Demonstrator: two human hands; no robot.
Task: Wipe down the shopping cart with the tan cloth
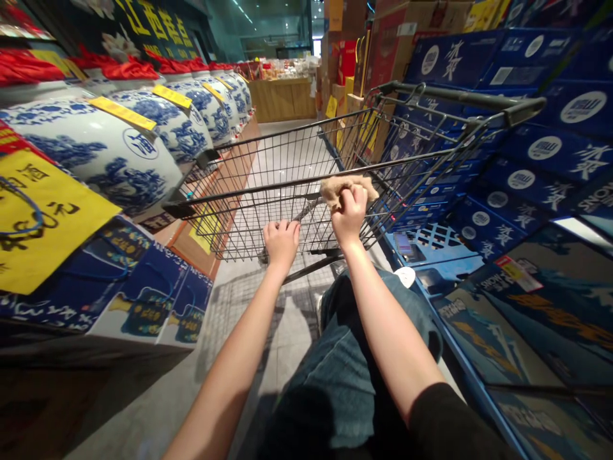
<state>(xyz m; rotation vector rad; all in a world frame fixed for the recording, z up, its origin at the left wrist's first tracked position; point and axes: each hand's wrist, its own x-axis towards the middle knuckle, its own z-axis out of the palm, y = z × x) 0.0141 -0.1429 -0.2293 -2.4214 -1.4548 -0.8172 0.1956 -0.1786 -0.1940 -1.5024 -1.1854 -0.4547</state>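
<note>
A dark wire shopping cart stands sideways across the aisle, its handle at the upper right. My right hand is closed on a tan cloth, which lies against the upper rail of the cart's near side. Lower and further left, my left hand rests with bent fingers on the cart's near wire side, its fingertips curled over the wires. No other object shows in that hand. The cart's basket holds nothing that I can see.
Large blue-and-white jars with red cloth tops line the left, above boxed goods and a yellow price sign. Blue cartons are stacked along the right, by a blue plastic pallet. A wooden counter stands at the back.
</note>
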